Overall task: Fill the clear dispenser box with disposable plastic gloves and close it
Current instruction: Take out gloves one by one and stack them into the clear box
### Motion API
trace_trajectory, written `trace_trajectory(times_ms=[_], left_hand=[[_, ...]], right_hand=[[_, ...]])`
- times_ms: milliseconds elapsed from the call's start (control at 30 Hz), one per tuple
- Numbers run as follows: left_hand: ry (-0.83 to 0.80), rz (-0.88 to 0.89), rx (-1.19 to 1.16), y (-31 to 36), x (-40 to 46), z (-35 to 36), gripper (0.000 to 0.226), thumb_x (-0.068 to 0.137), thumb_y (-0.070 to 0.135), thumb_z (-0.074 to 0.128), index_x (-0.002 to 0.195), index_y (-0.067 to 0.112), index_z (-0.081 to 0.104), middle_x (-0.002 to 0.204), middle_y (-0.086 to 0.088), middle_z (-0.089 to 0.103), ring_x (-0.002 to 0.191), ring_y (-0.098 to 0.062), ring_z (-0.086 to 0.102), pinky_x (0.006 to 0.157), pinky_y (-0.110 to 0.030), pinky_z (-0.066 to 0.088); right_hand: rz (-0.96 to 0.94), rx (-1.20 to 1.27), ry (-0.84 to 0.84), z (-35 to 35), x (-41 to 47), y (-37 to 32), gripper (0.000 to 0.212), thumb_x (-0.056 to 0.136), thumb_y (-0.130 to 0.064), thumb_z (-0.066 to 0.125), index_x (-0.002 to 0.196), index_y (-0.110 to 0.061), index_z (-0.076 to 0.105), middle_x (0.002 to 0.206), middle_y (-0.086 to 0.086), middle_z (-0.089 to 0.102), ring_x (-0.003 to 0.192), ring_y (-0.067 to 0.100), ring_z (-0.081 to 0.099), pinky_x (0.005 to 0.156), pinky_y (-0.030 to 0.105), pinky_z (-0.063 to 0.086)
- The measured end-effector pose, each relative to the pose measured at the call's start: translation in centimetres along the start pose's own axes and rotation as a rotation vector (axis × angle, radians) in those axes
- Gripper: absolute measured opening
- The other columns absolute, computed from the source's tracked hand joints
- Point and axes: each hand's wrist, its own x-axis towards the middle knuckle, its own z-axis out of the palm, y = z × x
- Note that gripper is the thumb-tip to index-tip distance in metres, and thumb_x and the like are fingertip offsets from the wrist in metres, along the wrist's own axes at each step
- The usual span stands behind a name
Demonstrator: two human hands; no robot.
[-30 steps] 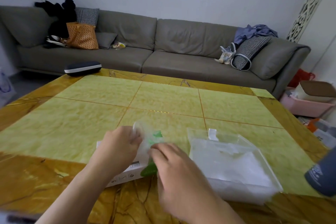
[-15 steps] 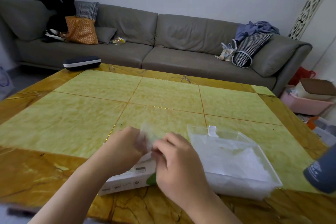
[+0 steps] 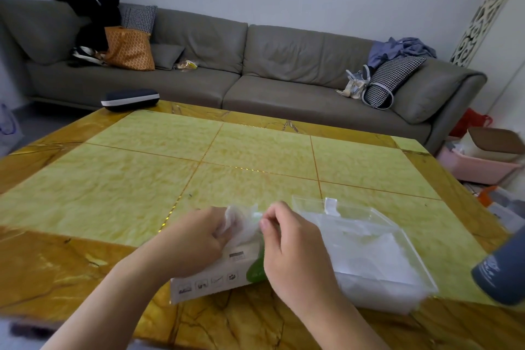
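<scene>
- My left hand [image 3: 199,239] curls its fingers around a crumpled wad of gloves [image 3: 241,221], gripping it above the carton [image 3: 216,275].
- My right hand [image 3: 287,247] pinches the same wad from the other side, thumb against fingertips.
- The carton, white with a green patch, lies flat on the table [image 3: 142,179] under both hands.
- The clear box [image 3: 369,253] sits just right of the carton, touching or nearly touching it, lid open, with a white layer of gloves inside.
- A grey bottle [image 3: 502,273] pokes in farther right of the carton.
- A dark case [image 3: 130,99] rests at the table's far left corner, well apart from the carton.
- A grey sofa [image 3: 255,65] stands beyond the table.
</scene>
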Motion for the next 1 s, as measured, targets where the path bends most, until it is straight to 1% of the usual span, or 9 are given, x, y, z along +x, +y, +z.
trace_trajectory(times_ms=[67, 167, 267, 400, 567, 700, 833, 933, 1000], left_hand=[[-0.057, 0.018, -0.113, 0.6, -0.6, -0.7, 0.017, 0.094, 0.019, 0.049, 0.095, 0.031, 0.061, 0.085, 0.014, 0.067, 0.081, -0.014, 0.064, 0.073, -0.034, 0.054], [-0.120, 0.013, -0.221, 1.2, -1.5, -2.3, 0.052, 0.087, 0.019, 0.058, 0.129, 0.049, 0.054, 0.125, 0.028, 0.060, 0.116, 0.002, 0.056, 0.090, -0.028, 0.048], [-0.199, 0.039, -0.121, 0.6, -1.7, -2.7, 0.078, 0.085, 0.034, 0.071, 0.148, 0.055, 0.030, 0.146, 0.037, 0.033, 0.132, 0.002, 0.042, 0.104, -0.028, 0.042], [-0.143, -0.070, -0.026, -1.2, -1.1, -1.4, 0.112, 0.068, 0.067, 0.080, 0.158, 0.051, 0.015, 0.157, 0.032, 0.017, 0.143, -0.007, 0.033, 0.115, -0.040, 0.038], [-0.149, -0.089, -0.060, -1.0, -0.8, -0.6, 0.085, 0.074, 0.051, 0.086, 0.147, 0.039, 0.045, 0.145, 0.024, 0.030, 0.141, -0.007, 0.029, 0.120, -0.040, 0.030], [-0.153, -0.063, -0.014, -0.9, -0.7, -0.6, 0.082, 0.074, 0.054, 0.083, 0.145, 0.034, 0.047, 0.145, 0.026, 0.031, 0.144, -0.008, 0.026, 0.119, -0.040, 0.031], [-0.160, -0.075, 0.070, -0.6, -0.6, -0.6, 0.079, 0.083, 0.058, 0.076, 0.148, 0.029, 0.042, 0.154, 0.019, 0.028, 0.148, -0.010, 0.023, 0.120, -0.035, 0.026], [-0.121, -0.075, -0.092, -0.5, -0.6, -0.7, 0.048, 0.084, 0.067, 0.069, 0.121, 0.040, 0.054, 0.124, 0.018, 0.057, 0.113, -0.006, 0.058, 0.099, -0.035, 0.050], [-0.060, -0.083, -0.193, -0.3, -0.6, -0.6, 0.041, 0.088, 0.063, 0.067, 0.120, 0.041, 0.056, 0.104, 0.018, 0.069, 0.091, -0.002, 0.068, 0.083, -0.027, 0.056]], right_hand=[[-0.057, -0.007, -0.194, -0.7, 0.2, -0.4, 0.012, 0.104, -0.040, 0.059, 0.099, -0.033, 0.051, 0.089, -0.015, 0.058, 0.087, 0.007, 0.057, 0.072, 0.027, 0.049], [-0.124, -0.196, -0.356, -1.1, 0.2, -0.3, 0.028, 0.096, -0.048, 0.067, 0.119, -0.035, 0.061, 0.113, -0.020, 0.059, 0.112, 0.007, 0.048, 0.095, 0.027, 0.045], [-0.140, -0.220, -0.319, -0.3, -0.1, -0.4, 0.008, 0.098, -0.029, 0.065, 0.103, -0.031, 0.071, 0.102, -0.014, 0.059, 0.104, 0.013, 0.049, 0.087, 0.028, 0.046], [-0.116, -0.190, -0.279, 0.2, 0.0, -0.5, 0.018, 0.099, -0.022, 0.057, 0.081, -0.023, 0.055, 0.082, -0.009, 0.051, 0.082, 0.014, 0.047, 0.067, 0.034, 0.047], [-0.033, -0.109, -0.080, -0.1, 0.2, -0.8, 0.034, 0.106, -0.031, 0.052, 0.074, -0.028, 0.040, 0.069, -0.009, 0.045, 0.065, 0.011, 0.047, 0.055, 0.029, 0.041], [0.100, 0.078, 0.153, -0.6, 0.8, 0.0, 0.038, 0.105, -0.023, 0.059, 0.069, -0.022, 0.049, 0.059, -0.003, 0.046, 0.057, 0.016, 0.047, 0.052, 0.028, 0.035], [0.117, 0.229, 0.200, -1.5, 1.0, 0.1, 0.030, 0.104, -0.022, 0.062, 0.074, -0.019, 0.061, 0.064, -0.002, 0.058, 0.064, 0.017, 0.057, 0.057, 0.029, 0.044], [0.116, 0.266, 0.052, -1.9, 1.1, -0.1, 0.025, 0.102, -0.022, 0.065, 0.078, -0.022, 0.062, 0.070, -0.005, 0.060, 0.070, 0.014, 0.060, 0.060, 0.024, 0.047], [0.112, 0.226, -0.056, -1.9, 1.1, -0.2, 0.020, 0.098, -0.023, 0.072, 0.080, -0.026, 0.063, 0.078, -0.010, 0.064, 0.078, 0.010, 0.063, 0.068, 0.021, 0.052]])
